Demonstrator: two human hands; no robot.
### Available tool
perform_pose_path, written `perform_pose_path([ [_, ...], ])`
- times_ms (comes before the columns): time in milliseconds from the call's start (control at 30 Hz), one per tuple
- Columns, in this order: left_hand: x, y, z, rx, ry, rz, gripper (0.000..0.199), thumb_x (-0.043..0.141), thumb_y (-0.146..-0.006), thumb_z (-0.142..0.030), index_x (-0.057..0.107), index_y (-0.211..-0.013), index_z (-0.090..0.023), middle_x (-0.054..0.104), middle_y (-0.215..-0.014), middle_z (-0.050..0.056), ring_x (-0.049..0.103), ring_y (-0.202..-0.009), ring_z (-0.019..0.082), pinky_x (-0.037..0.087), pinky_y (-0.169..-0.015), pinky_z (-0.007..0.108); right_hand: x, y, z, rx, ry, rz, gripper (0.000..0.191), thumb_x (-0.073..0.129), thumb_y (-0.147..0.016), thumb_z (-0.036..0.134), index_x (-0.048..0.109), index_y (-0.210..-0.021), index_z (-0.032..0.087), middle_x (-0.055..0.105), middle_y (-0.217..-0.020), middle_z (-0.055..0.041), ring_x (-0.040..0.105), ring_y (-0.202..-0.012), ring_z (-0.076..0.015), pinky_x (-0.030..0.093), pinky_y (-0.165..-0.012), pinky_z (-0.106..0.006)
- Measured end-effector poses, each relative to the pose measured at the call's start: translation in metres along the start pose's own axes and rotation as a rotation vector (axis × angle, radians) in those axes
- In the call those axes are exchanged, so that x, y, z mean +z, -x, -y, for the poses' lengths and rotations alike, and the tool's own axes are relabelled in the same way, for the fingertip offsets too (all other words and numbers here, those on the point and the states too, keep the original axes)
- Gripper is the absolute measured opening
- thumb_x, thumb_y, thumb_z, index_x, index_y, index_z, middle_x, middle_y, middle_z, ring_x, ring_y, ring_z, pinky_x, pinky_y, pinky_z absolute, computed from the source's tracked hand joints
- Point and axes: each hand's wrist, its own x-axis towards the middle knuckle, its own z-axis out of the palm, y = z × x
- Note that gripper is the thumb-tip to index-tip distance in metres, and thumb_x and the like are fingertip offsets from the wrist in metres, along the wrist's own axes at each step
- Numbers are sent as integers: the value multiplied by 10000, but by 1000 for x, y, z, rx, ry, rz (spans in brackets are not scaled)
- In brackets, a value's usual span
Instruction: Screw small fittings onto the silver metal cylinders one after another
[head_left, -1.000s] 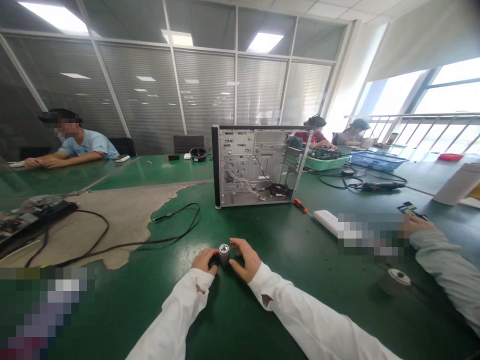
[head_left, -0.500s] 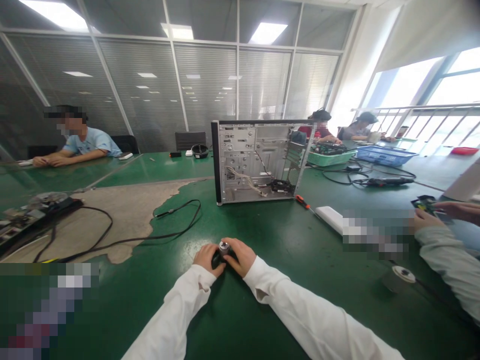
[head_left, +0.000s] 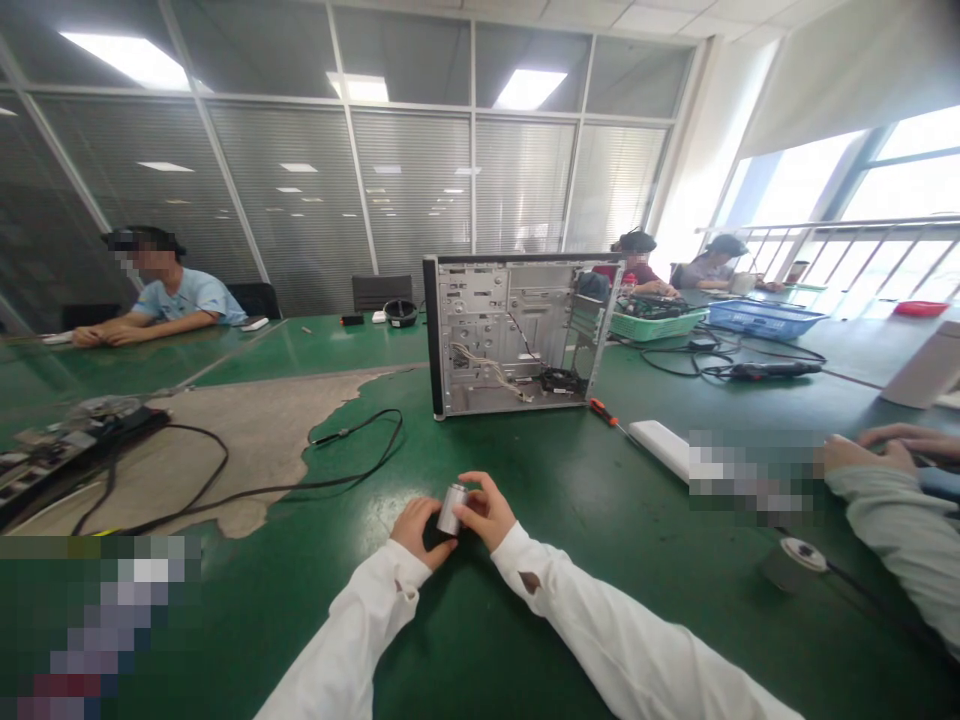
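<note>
A small silver metal cylinder [head_left: 451, 509] is held between my two hands over the green table [head_left: 480, 620]. My right hand [head_left: 487, 512] grips it from the right, with fingertips at its top and side. On the other side, my left hand [head_left: 421, 532] curves round its lower left, thumb and fingers close to its base; whether it bears on the cylinder is hard to tell. Behind them stands an open computer case [head_left: 517, 330] with loose wires and a black fan inside.
An orange screwdriver [head_left: 604, 412] and a white power strip [head_left: 660, 448] lie to the right. Black cables [head_left: 360, 470] run on the left. Green [head_left: 656, 325] and blue baskets [head_left: 765, 318] stand farther back. A co-worker's hands [head_left: 862, 455] rest at the right edge.
The cylinder has tilted, so more of its side shows. The fingers of my right hand have risen and shifted right. The co-worker's green part at the right is no longer visible.
</note>
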Motion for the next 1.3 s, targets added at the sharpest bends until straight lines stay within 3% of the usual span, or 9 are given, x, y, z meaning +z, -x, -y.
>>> perform_pose_path([
  [167,-4,-1,-5,97,42,-109,127,460,-667,-236,485,-782,-188,548,-774,45,507,-762,177,434,-698,315,1,-4,-1,266,-380,21,512,642,-553,437,405,-946,210,519,-581,52,510,-489,-86,428,-493,-247],
  [367,-10,-1,-17,152,26,-274,64,462,-719,-251,483,-738,-193,561,-776,53,512,-797,174,434,-727,311,-4,-4,4,504,-538,36,440,622,-606,417,427,-925,184,557,-592,21,558,-513,-107,430,-492,-241],
  [533,-12,-1,-21,192,-40,-338,281,485,-716,-278,474,-974,-167,550,-957,98,490,-934,207,418,-811,348,-5,-5,5,578,-535,87,357,583,-650,422,422,-835,163,563,-553,8,543,-462,-95,414,-457,-214],
  [700,-9,-3,-17,376,-41,-280,393,442,-749,-227,385,-1134,-168,528,-1078,100,467,-1007,206,394,-854,359,-2,-4,6,557,-485,83,389,589,-631,453,444,-847,164,554,-559,23,522,-437,-77,411,-453,-214],
  [867,-7,-3,-10,392,-59,-236,407,437,-760,-221,368,-1157,-168,532,-1073,103,480,-999,205,413,-834,361,-1,-4,5,566,-521,78,368,599,-637,424,464,-841,149,564,-580,4,544,-486,-86,430,-512,-233],
  [1000,-4,-3,-6,275,18,-296,406,442,-751,-266,380,-1140,-164,524,-1047,109,484,-975,210,449,-774,348,-5,-6,3,630,-612,112,314,541,-699,407,494,-799,113,581,-617,-47,577,-586,-114,445,-609,-264],
  [1133,-2,-3,-4,41,139,-354,382,471,-729,-318,433,-1081,-174,527,-994,91,539,-829,178,489,-628,281,-11,-6,3,687,-710,128,253,508,-736,336,519,-804,93,596,-665,-71,585,-659,-123,437,-666,-265],
  [1300,2,-3,-2,-235,325,-422,420,559,-635,-383,463,-986,-173,569,-872,50,583,-671,141,509,-614,268,-14,-2,5,658,-826,121,222,529,-692,152,517,-901,80,618,-716,-72,590,-724,-132,427,-670,-249],
])
